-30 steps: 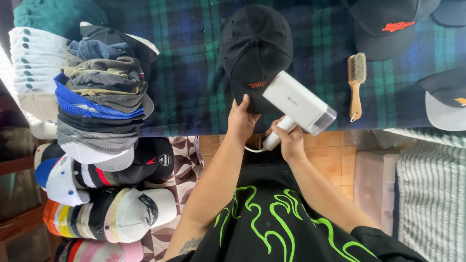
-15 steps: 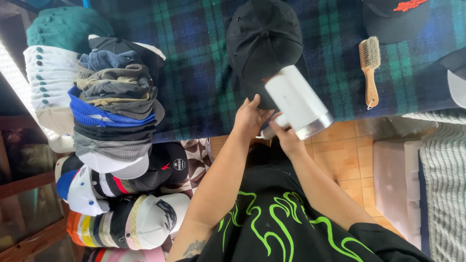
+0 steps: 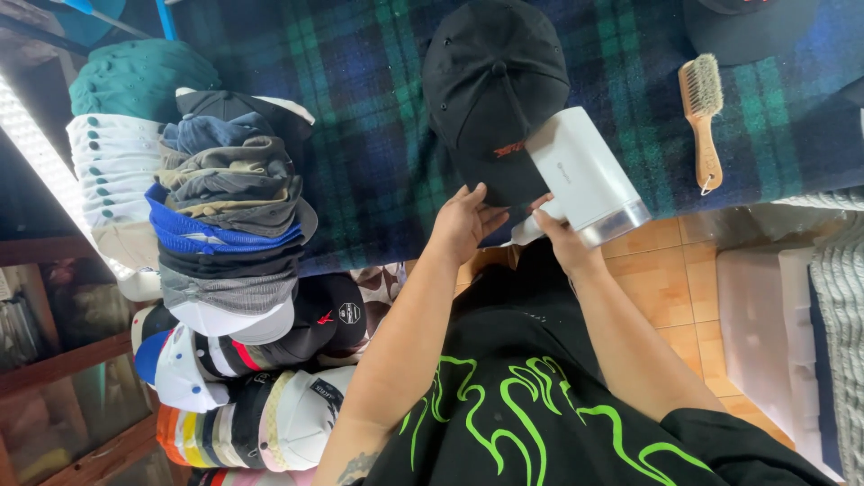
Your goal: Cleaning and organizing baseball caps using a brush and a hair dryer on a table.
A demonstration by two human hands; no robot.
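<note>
Dozens of caps surround this person, but largest of all is the plaid blanket [image 3: 360,135], a dark green and blue woven cloth spread over the work surface, soft and a little fuzzy by the look of it; next the stacked caps [image 3: 225,234] at the left, nested crown in crown in blues, greys, whites and black, a pile that looks light yet liable to topple; then the black cap [image 3: 490,85] lying on the blanket straight ahead, its brim toward the person, cotton-like and floppy in the crown, stiffer at the brim, so I judge the brim edge the sound place to take it; the left hand [image 3: 461,225] rests there, fingers spread and loosely curled on that brim, not clenched; the white handheld steamer [image 3: 580,171], smooth hard plastic with a metal-looking band, seems moderately heavy and slick, best held by its handle, which the right hand [image 3: 562,236] has wrapped closed; smallest, the wooden brush [image 3: 702,117] lies apart at the right, pale bristles, rigid handle.
</note>
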